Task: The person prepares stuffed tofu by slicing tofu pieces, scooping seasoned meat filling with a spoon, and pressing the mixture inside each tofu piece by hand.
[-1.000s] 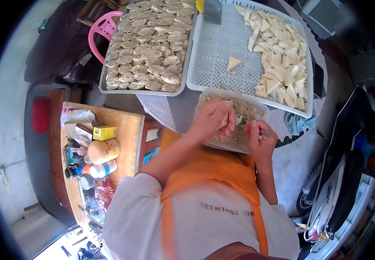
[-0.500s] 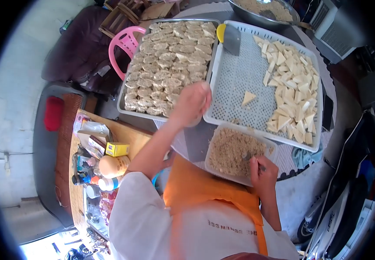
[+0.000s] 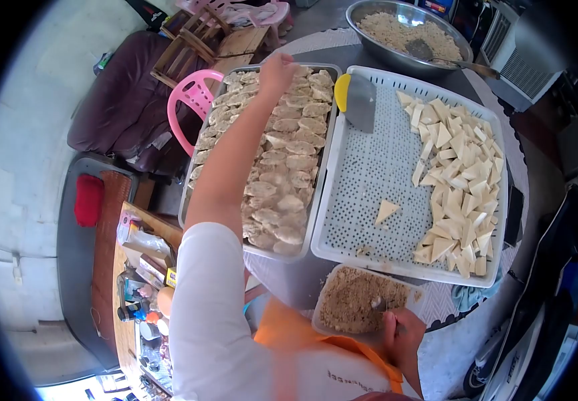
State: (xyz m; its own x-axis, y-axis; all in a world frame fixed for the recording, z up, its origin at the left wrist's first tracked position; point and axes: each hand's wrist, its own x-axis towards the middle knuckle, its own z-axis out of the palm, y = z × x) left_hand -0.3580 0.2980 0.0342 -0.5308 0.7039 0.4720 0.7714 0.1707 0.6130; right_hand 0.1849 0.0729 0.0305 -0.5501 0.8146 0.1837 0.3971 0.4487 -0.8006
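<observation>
Your left hand (image 3: 277, 75) is over the metal tray (image 3: 323, 172), pale oval pieces (image 3: 299, 147) beneath it; I cannot tell whether it holds anything. Your right hand (image 3: 404, 331) grasps a spoon (image 3: 378, 304) dipped into the crumbly filling (image 3: 350, 301) just ahead of it; pale wedges (image 3: 464, 180) lie farther beyond.

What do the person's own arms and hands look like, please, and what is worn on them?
The left arm wears a short, loose white sleeve and is bare below it. The left hand and right hand show five-fingered human form without gloves. The right sleeve's edge cannot be clearly made out.
</observation>
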